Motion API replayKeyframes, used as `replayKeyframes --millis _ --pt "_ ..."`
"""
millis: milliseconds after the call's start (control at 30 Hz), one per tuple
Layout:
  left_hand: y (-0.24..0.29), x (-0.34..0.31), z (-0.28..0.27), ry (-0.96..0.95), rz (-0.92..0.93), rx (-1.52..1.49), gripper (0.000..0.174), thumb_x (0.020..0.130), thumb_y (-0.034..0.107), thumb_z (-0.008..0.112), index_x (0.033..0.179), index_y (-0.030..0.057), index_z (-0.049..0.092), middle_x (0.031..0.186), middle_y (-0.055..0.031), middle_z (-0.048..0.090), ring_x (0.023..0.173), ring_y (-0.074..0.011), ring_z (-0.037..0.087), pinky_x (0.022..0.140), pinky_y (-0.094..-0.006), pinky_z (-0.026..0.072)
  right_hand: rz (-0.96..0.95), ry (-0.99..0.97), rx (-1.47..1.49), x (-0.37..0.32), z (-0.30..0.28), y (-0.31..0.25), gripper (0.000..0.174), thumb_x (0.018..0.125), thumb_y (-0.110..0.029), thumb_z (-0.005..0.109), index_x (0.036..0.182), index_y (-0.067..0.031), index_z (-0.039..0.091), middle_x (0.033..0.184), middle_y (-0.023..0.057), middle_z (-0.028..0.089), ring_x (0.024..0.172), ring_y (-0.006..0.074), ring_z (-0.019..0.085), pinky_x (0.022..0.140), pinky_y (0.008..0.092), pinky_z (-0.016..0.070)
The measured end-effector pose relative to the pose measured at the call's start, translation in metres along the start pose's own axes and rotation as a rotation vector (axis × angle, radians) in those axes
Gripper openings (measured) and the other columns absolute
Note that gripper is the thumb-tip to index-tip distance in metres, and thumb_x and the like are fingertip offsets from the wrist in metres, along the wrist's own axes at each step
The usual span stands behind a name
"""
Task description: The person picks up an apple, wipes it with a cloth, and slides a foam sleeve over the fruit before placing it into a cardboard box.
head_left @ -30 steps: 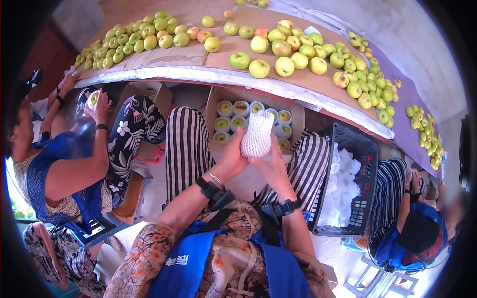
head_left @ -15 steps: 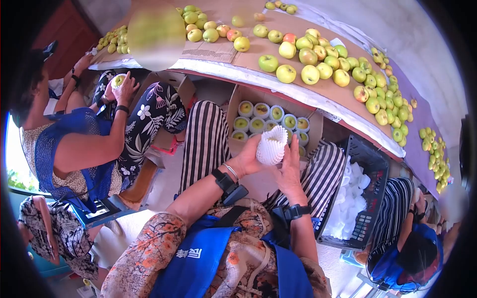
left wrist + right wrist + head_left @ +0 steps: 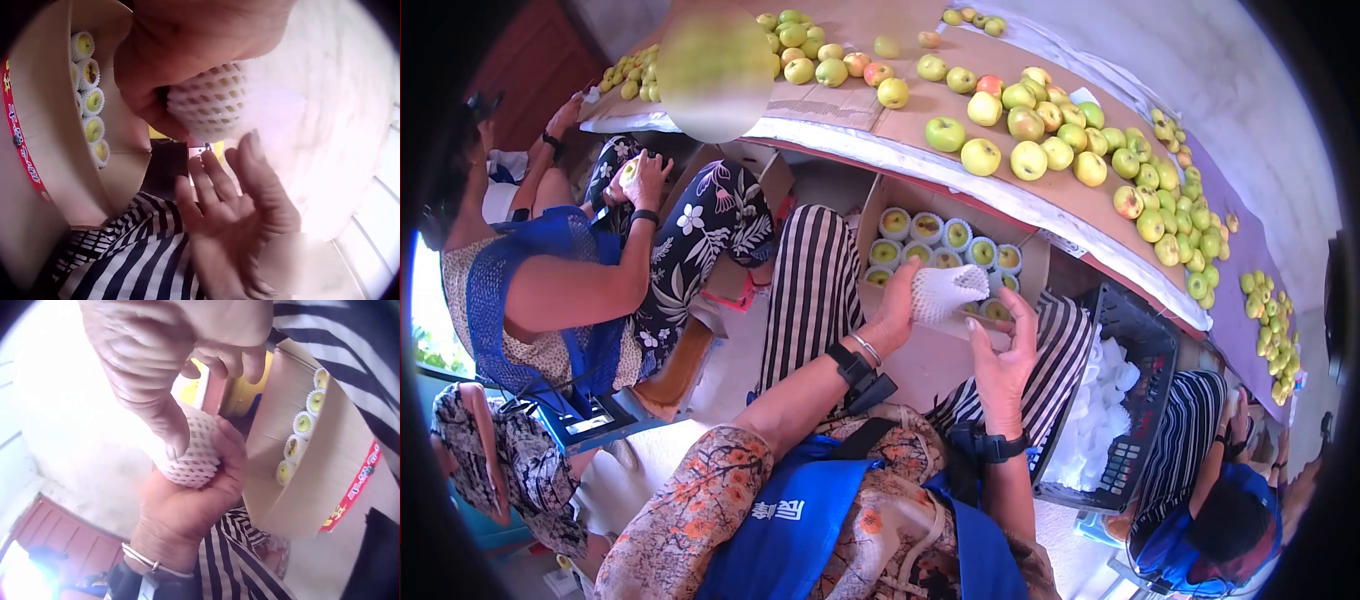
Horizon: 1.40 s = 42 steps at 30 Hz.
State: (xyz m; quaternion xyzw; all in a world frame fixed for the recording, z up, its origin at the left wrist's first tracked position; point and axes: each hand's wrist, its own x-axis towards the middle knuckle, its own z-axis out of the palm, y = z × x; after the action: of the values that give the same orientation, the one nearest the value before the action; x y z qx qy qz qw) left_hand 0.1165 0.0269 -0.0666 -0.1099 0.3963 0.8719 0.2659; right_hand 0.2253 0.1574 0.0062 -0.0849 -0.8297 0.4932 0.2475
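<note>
At six o'clock of the carton [image 3: 1034,258], the left hand [image 3: 888,315] grips a foam-netted apple [image 3: 215,100], while the right hand [image 3: 1006,362], fingers spread and empty, hangs at its four o'clock, so a slackened left grip might let it slide out the loose three-o'clock end.

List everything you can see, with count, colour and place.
Held foam net: one, white, in the left hand
Loose apples: dozens, green-yellow, some reddish, on the table
Table: one, brown cardboard top, ahead
Carton: one, brown, below the table edge
Netted apples: at least ten, green-yellow, in the carton
Crate: one, black, right of the striped trousers
Spare foam nets: many, white, in the crate
Other people: several, some blue-vested, both sides
Striped trousers: one pair, black and white, below the table
Left hand: one, gripping the net
Right hand: one, close beside it
</note>
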Motion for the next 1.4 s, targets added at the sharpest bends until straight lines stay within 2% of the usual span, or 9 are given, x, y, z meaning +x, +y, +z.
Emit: replayKeyframes --millis 133,233,333,467,633,967,1067,1267,1400 --pt "-0.007 0.002 -0.006 0.002 0.067 0.129 0.039 0.102 0.038 0.041 0.101 0.0057 0.064 0.095 -0.0062 0.067 0.083 -0.0147 0.063 0.078 -0.0309 0.0497 -0.286 -0.118 -0.285 0.011 -0.008 -0.020 0.056 0.066 -0.007 0.082 0.117 -0.0045 0.058 0.116 0.0145 0.062 0.115 0.0328 0.057 0.097 0.0426 0.0440" --pt "-0.043 0.043 -0.052 -0.046 0.377 0.538 0.038 0.102 0.036 0.043 0.097 0.0057 0.065 0.089 -0.0054 0.066 0.078 -0.0135 0.060 0.073 -0.0313 0.0480 -0.437 -0.159 -0.404 0.021 0.002 -0.015 0.044 0.062 -0.011 0.083 0.100 -0.0036 0.063 0.110 0.0169 0.065 0.113 0.0353 0.057 0.098 0.0433 0.0418" --pt "-0.027 0.031 -0.030 0.072 0.266 0.348 0.041 0.100 0.039 0.047 0.094 0.0035 0.065 0.084 -0.0042 0.064 0.076 -0.0118 0.056 0.069 -0.0321 0.0454 -0.456 -0.187 -0.470 0.021 0.008 -0.008 0.039 0.059 -0.010 0.084 0.090 -0.0022 0.061 0.108 0.0165 0.063 0.108 0.0353 0.056 0.096 0.0449 0.0413" --pt "0.000 0.006 -0.016 0.138 0.146 0.353 0.041 0.101 0.034 0.044 0.099 0.0002 0.067 0.093 -0.0065 0.065 0.084 -0.0129 0.058 0.079 -0.0315 0.0468 -0.435 -0.274 -0.490 0.021 0.016 -0.014 0.045 0.063 -0.008 0.081 0.102 0.0024 0.059 0.115 0.0205 0.060 0.113 0.0392 0.052 0.101 0.0471 0.0385" --pt "0.006 0.005 -0.024 0.107 0.184 0.245 0.041 0.101 0.035 0.044 0.099 -0.0011 0.064 0.094 -0.0066 0.065 0.085 -0.0130 0.058 0.080 -0.0304 0.0465 -0.285 -0.334 -0.303 0.021 0.034 0.010 0.054 0.067 -0.006 0.079 0.114 0.0070 0.057 0.116 0.0228 0.059 0.108 0.0407 0.053 0.097 0.0441 0.0422" --pt "0.000 0.007 -0.025 0.162 0.145 0.130 0.044 0.102 0.038 0.040 0.096 0.0011 0.063 0.086 -0.0046 0.063 0.078 -0.0116 0.057 0.073 -0.0304 0.0457 -0.276 -0.289 -0.233 0.014 0.047 0.030 0.044 0.071 -0.004 0.077 0.109 0.0051 0.057 0.103 0.0178 0.058 0.099 0.0358 0.056 0.091 0.0408 0.0441" --pt "0.000 0.009 -0.023 0.178 0.116 0.132 0.045 0.102 0.038 0.040 0.094 0.0007 0.063 0.087 -0.0052 0.064 0.079 -0.0120 0.058 0.073 -0.0306 0.0462 -0.164 -0.329 -0.173 0.016 0.049 0.023 0.042 0.068 -0.001 0.077 0.105 0.0049 0.059 0.108 0.0220 0.059 0.104 0.0417 0.054 0.094 0.0472 0.0426" --pt "-0.003 0.013 -0.025 0.127 0.106 0.071 0.046 0.102 0.038 0.041 0.091 -0.0011 0.063 0.084 -0.0067 0.064 0.077 -0.0134 0.059 0.072 -0.0310 0.0464 0.014 -0.320 0.026 0.015 0.054 0.025 0.042 0.068 0.000 0.076 0.106 0.0047 0.059 0.105 0.0195 0.058 0.099 0.0391 0.055 0.094 0.0456 0.0423" --pt "-0.004 0.013 -0.025 0.140 0.078 0.099 0.045 0.101 0.038 0.046 0.091 -0.0018 0.065 0.082 -0.0054 0.065 0.074 -0.0130 0.060 0.070 -0.0288 0.0475 -0.021 -0.371 -0.032 0.016 0.050 0.033 0.042 0.068 -0.002 0.076 0.107 0.0039 0.060 0.103 0.0187 0.059 0.101 0.0385 0.056 0.096 0.0457 0.0420"
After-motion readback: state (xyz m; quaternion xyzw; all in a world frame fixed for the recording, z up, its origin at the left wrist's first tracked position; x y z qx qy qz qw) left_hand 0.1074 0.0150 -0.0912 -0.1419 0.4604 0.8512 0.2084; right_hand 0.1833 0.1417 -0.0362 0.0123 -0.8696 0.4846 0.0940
